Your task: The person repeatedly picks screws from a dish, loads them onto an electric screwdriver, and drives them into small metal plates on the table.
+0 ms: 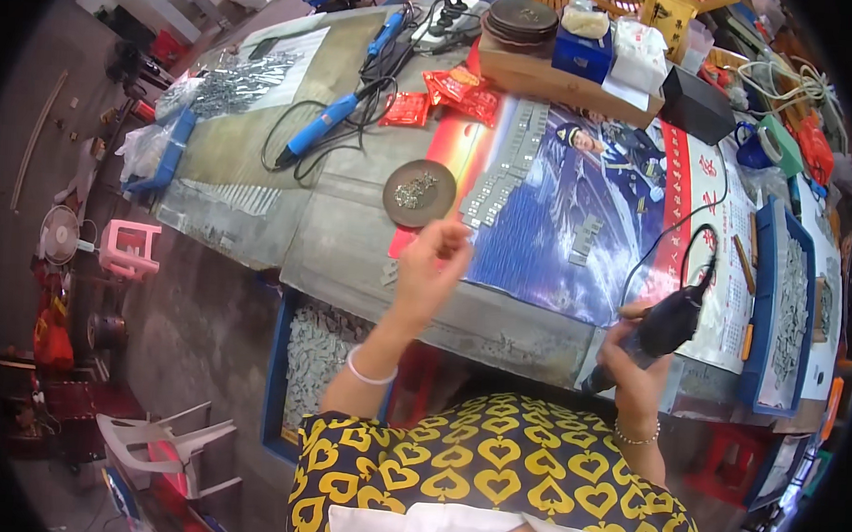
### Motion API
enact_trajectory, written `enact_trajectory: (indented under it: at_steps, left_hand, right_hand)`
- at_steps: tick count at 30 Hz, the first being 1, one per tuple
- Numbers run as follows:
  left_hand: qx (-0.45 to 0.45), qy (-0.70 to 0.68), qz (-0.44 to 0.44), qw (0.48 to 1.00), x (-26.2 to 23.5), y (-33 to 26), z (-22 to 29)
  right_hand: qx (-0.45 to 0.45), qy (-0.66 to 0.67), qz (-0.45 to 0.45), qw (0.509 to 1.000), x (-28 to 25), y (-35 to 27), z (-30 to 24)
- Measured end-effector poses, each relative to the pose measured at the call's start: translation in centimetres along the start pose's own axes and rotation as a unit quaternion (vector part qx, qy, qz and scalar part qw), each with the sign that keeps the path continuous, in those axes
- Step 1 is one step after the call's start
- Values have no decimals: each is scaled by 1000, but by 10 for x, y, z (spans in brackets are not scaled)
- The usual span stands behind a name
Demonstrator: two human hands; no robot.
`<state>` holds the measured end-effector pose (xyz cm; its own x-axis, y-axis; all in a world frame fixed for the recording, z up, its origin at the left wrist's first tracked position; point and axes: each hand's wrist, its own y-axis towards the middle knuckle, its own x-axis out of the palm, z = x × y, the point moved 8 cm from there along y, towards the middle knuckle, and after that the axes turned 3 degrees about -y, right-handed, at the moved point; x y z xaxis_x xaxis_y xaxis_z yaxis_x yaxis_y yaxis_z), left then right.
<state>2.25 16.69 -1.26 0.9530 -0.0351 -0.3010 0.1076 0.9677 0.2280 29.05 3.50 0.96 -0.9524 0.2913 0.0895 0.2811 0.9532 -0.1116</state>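
Observation:
My right hand (637,371) is wrapped round a black corded electric screwdriver (669,325) at the front right of the table. Its cord runs up and away over the poster. My left hand (432,268) is raised at the table's front edge, thumb and fingers pinched together; whatever they hold is too small to make out. Just beyond it stands a round brown dish (440,209) with small metal screws (413,190) in it. Beside the dish, small grey metal pieces (493,191) lie in slanting rows. A smaller group of grey pieces (586,242) lies further right.
A poster (532,257) covers the table's middle. To its left lie a blue corded tool (322,129) and red packets (464,93). A wooden box (523,72) stands behind. Blue bins of grey parts sit at right (759,375) and below the front edge (278,393).

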Motion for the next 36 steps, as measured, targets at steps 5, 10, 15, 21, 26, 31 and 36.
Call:
enact_trajectory:
  at_steps: [5,10,15,21,26,31,36]
  left_hand:
    - [-27,-104,-62,992,53,-51,22]
    - [7,-141,-106,984,82,-69,47]
    - [66,-117,-104,985,88,-67,60]
    - [127,-93,-91,983,94,-74,67]
    - [150,-86,-97,980,100,-78,67]
    - [100,-116,-102,983,98,-76,66]
    - [-52,-234,-181,954,106,-74,43]
  right_hand:
    - [-115,77,50,989,-4,-6,-33]
    - [-195,109,76,972,-5,-11,-59]
    - [-326,190,18,926,-7,-19,-82]
    - [-386,188,-69,901,-2,-26,-89]
    - [-394,195,-71,895,6,-24,-89]
    - [-390,187,-95,897,3,-25,-93]
    - [-394,190,-77,896,2,-24,-94]
